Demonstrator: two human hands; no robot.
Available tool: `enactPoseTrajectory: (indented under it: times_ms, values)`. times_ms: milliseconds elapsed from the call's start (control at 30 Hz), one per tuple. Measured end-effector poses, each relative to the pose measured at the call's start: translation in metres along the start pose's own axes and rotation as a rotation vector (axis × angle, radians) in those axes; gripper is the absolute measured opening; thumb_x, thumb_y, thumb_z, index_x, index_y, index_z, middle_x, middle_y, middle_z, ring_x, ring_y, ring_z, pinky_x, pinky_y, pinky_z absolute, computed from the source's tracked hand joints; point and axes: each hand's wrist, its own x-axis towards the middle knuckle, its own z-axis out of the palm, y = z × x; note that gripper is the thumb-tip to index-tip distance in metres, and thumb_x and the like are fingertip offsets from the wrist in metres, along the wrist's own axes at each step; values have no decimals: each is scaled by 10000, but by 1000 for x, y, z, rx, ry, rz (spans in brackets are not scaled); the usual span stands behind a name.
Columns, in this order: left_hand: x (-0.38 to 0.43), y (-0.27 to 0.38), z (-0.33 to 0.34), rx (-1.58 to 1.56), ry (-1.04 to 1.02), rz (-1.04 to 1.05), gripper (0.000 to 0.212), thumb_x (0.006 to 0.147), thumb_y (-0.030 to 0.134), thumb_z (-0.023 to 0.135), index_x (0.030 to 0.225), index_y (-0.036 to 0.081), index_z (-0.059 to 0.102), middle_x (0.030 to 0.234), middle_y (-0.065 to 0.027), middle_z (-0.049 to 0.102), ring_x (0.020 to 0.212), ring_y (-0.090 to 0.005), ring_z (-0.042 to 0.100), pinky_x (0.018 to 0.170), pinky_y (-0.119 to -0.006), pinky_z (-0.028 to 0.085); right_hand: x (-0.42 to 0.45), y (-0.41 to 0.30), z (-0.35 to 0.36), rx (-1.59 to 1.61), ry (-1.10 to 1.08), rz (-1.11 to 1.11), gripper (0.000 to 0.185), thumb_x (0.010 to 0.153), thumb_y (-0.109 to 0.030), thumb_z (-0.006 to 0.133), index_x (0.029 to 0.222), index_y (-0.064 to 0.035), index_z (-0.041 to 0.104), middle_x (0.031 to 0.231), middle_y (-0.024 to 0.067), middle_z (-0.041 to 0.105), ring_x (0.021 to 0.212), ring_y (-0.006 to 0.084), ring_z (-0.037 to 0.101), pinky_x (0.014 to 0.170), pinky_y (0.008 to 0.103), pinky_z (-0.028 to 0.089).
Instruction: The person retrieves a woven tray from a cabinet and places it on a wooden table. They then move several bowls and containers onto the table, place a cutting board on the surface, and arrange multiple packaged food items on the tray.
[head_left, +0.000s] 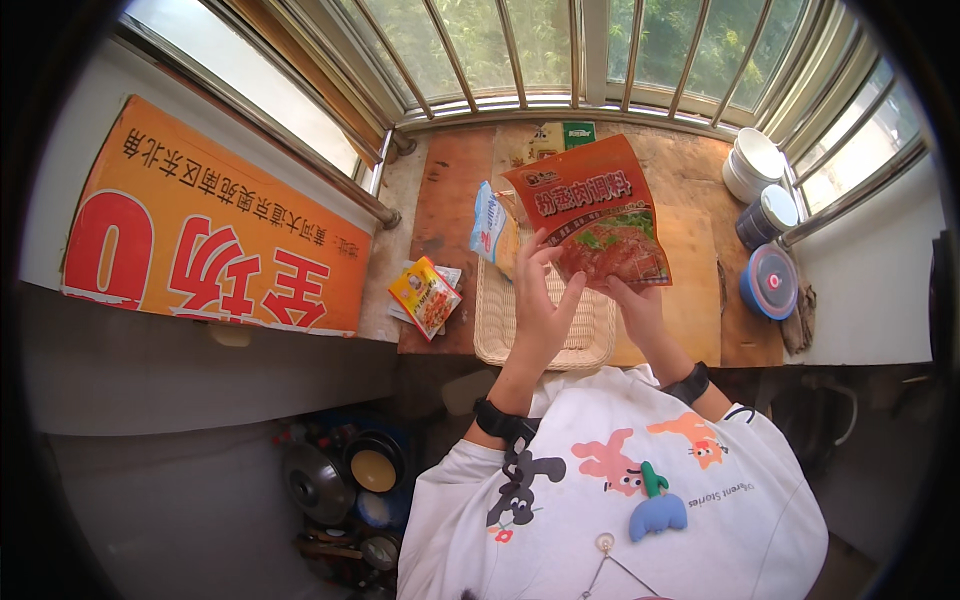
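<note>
A red seasoning packet (596, 210) with a picture of meat and green herbs is held up above a pale woven basket (499, 341). My right hand (637, 304) grips its lower edge, with the thumb on the front. At the packet's lower left is my left hand (541, 289), its fingers over the side and its thumb at the bottom edge. A blue and yellow plastic packet (491, 225) leans upright in the basket's left part. The packet and my hands hide much of the basket's inside.
A yellow and red seasoning packet (426, 298) lies left of the basket on pale packets. Green and beige packaging (555, 139) lies behind. White bowls (754, 161), a dark blue cup (766, 217) and a lidded blue bowl (772, 281) stand right. Printed orange cardboard (217, 232) fills the left.
</note>
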Motion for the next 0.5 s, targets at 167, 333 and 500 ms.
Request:
enactPoseTrajectory:
  times_ms: [167, 333, 500]
  values:
    - [-7, -52, 3, -707, -26, -522, 364, 926, 59, 569, 1251, -13, 423, 1171, -99, 563, 1091, -197, 546, 930, -305, 435, -5, 5, -13, 100, -139, 254, 513, 869, -17, 602, 1334, -36, 387, 1235, 131, 562, 1113, 259, 583, 946, 412, 500]
    - [-14, -79, 9, -671, 219, -511, 237, 931, 4, 541, 1160, 0, 479, 1121, -57, 587, 1017, -128, 570, 890, -269, 458, 18, 5, -49, -120, 136, 116, 374, 879, -77, 632, 1231, 6, 535, 1156, 96, 600, 1077, 175, 586, 894, 297, 490]
    - [-1, -86, 10, -604, 135, -473, 220, 935, 38, 549, 1145, -3, 497, 1066, -60, 606, 986, -113, 565, 870, -260, 454, 41, 5, -57, -514, 168, 77, 315, 881, -87, 642, 1176, -4, 569, 1023, 60, 653, 963, 144, 617, 814, 263, 507]
